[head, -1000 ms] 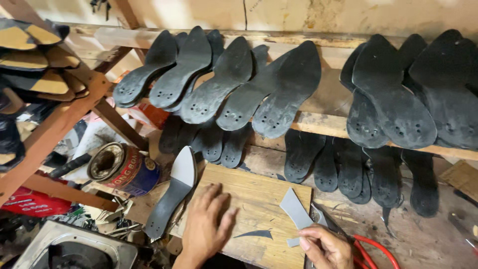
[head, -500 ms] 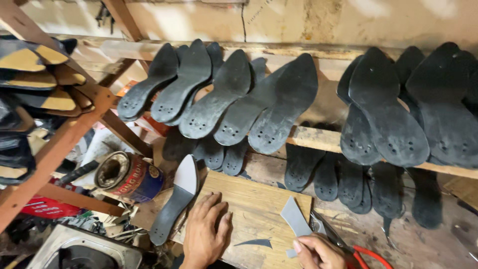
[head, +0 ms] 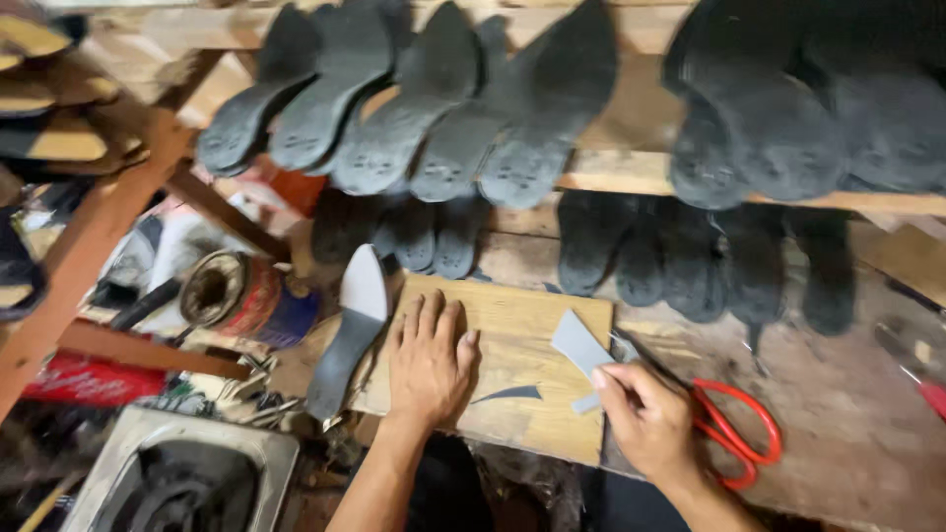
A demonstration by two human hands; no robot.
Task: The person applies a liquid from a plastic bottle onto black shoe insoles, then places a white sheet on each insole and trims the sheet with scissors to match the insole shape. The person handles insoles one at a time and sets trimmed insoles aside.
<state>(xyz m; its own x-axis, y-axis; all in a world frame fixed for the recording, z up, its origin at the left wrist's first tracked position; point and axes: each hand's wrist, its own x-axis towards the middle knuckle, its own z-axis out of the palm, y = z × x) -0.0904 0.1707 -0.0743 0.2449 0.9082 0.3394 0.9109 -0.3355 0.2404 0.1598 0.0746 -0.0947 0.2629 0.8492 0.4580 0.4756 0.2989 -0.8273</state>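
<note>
Far left: rack of soles [head: 49, 138], blurred. Glue can [head: 241, 296] lying on its side, grey sole [head: 350, 330] leaning beside it at the board's left edge. Left hand [head: 429, 360] flat and open on the wooden board [head: 522, 325], holding nothing, pinning the board. Thin dark offcut [head: 507, 394] lies on the board. Right hand [head: 645, 424] pinches a grey cut piece [head: 583, 345] over the board's right edge. Red scissors [head: 734, 429] just beside on the bench [head: 857, 443].

Step, as judged: handling a trimmed piece; next it needs setting down or lining up.

Black soles [head: 473, 118] on the shelf are motion-blurred; forearms are cut off at the frame bottom.
</note>
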